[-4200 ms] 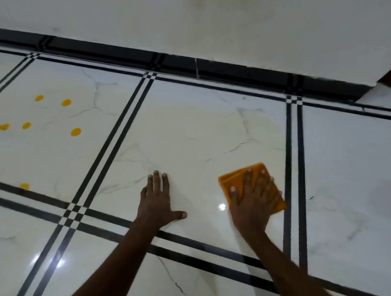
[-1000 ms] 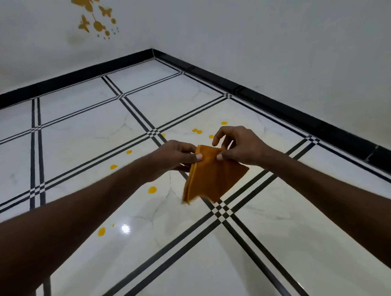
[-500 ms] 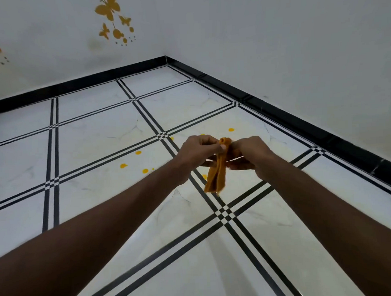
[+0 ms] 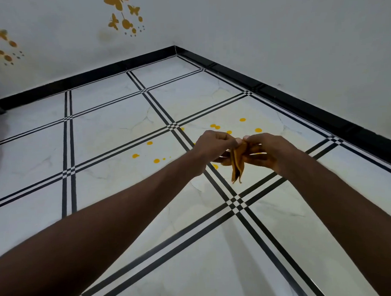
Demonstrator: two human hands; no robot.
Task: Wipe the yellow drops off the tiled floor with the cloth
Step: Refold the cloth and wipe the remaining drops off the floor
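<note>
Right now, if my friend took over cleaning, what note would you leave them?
Left hand: shut on the cloth, pinching its top edge.
Right hand: shut on the cloth too; it hangs folded between both hands, held up off the floor.
Drops: many yellow ones lie on the tiles beyond and to the left of the hands, a few more near the right wall.
Done: cloth picked up and folded.
Left: lower the cloth and wipe every drop.

Tiled floor [image 4: 114,133] open all round yellow drops [image 4: 156,160]; nothing standing on it. Skirting [image 4: 299,104] and white walls [image 4: 275,45] bound far and right sides. Both hands raised above floor.
</note>
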